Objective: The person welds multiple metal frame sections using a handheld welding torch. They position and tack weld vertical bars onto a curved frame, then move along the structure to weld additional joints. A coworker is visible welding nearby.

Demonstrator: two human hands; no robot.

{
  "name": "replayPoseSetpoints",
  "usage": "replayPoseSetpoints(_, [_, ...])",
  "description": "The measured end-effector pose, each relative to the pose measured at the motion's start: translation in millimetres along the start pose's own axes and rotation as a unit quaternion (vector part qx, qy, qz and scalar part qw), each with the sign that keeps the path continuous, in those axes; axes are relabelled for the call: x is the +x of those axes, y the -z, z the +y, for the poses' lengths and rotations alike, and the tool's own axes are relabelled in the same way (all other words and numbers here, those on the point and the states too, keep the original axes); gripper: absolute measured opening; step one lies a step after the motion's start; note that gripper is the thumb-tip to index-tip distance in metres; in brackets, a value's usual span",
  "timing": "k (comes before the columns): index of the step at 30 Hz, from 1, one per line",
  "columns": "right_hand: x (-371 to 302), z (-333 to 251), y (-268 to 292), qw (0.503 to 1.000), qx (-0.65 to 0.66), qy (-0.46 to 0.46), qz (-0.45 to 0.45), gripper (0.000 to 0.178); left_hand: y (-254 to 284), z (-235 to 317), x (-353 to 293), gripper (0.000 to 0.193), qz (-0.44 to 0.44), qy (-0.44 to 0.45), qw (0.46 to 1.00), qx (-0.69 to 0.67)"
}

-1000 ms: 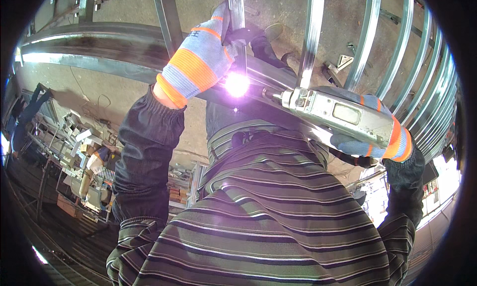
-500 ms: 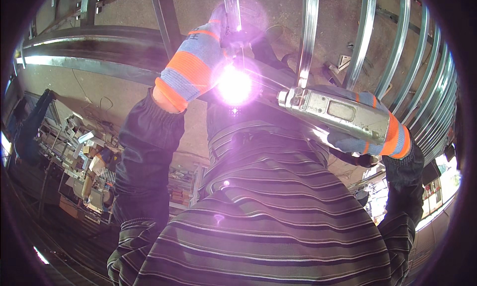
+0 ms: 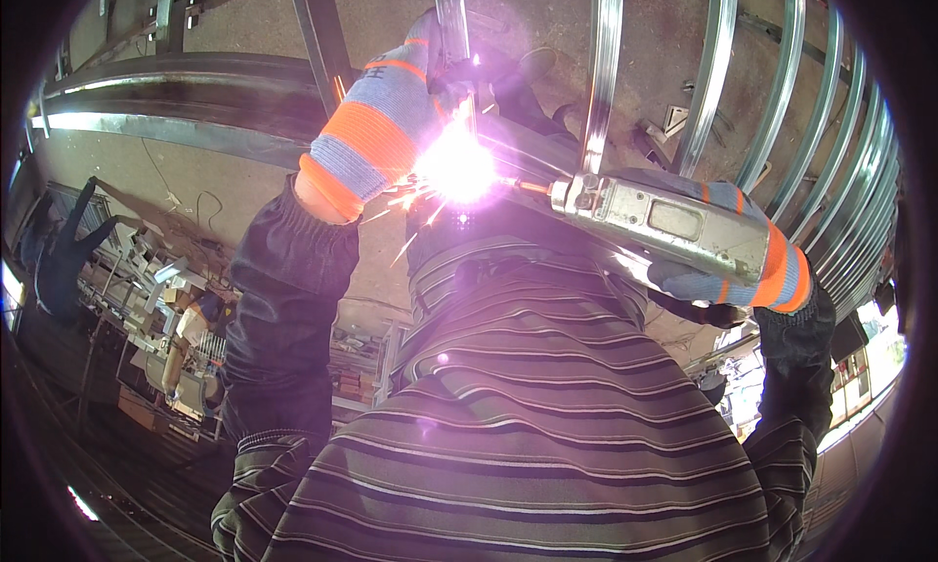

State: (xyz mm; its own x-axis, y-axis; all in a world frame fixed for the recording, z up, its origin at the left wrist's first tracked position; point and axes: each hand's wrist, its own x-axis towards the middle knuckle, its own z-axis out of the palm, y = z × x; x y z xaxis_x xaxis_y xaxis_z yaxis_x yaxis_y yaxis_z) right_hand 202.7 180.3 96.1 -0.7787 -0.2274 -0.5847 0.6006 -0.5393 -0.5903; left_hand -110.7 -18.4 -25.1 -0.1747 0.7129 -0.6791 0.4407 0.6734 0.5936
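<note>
My left hand (image 3: 381, 122), in a blue-grey and orange knit glove, is closed round the lower part of a shiny metal tube (image 3: 451, 20). Glare partly hides its fingers. My right hand (image 3: 782, 264), gloved alike, grips a boxy silver welding torch (image 3: 674, 218), its slim nozzle (image 3: 532, 186) pointing left. Between the nozzle and my left hand burns a white-violet welding flash (image 3: 456, 169), which covers the joint. Orange sparks (image 3: 405, 202) spray from it toward the lower left, close to my left cuff.
A row of upright shiny metal bars (image 3: 718, 64) curves along the right. Dark steel beams (image 3: 186, 127) run across the left. Farther left, a person in dark clothes (image 3: 63, 259) is near a cluttered heap of parts (image 3: 186, 337). A small metal piece (image 3: 674, 120) lies on the floor.
Orange sparks now fly from the flash, and the nozzle shows more plainly. Both my hands hold nearly the same place. The person at far left has shifted.
</note>
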Motion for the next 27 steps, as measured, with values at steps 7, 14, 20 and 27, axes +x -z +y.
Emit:
replayPoseSetpoints(7, [-0.3, 13.5, 4.4, 0.99, -0.131, 0.042, 0.018, 0.07, 3.0, 5.4, -3.6, 0.044, 0.017, -0.023, 0.998, -0.058])
replayPoseSetpoints(14, [0.1, 1.1, 2.1, 0.992, -0.126, 0.019, 0.021, 0.064, 7.0, 14.2, -9.6, 0.045, 0.049, -0.066, 0.996, -0.033])
replayPoseSetpoints(20, [0.7, -4.2, 1.4, 0.991, -0.126, 0.029, 0.02, 0.062, 14.9, 22.9, -8.7, 0.053, -0.001, -0.051, 0.998, -0.041])
replayPoseSetpoints(27, [-13.9, -9.4, 1.4, 0.999, 0.034, -0.019, 0.035, 0.075, 31.6, 43.8, -57.5, 0.065, 0.204, -0.138, 0.969, 0.027])
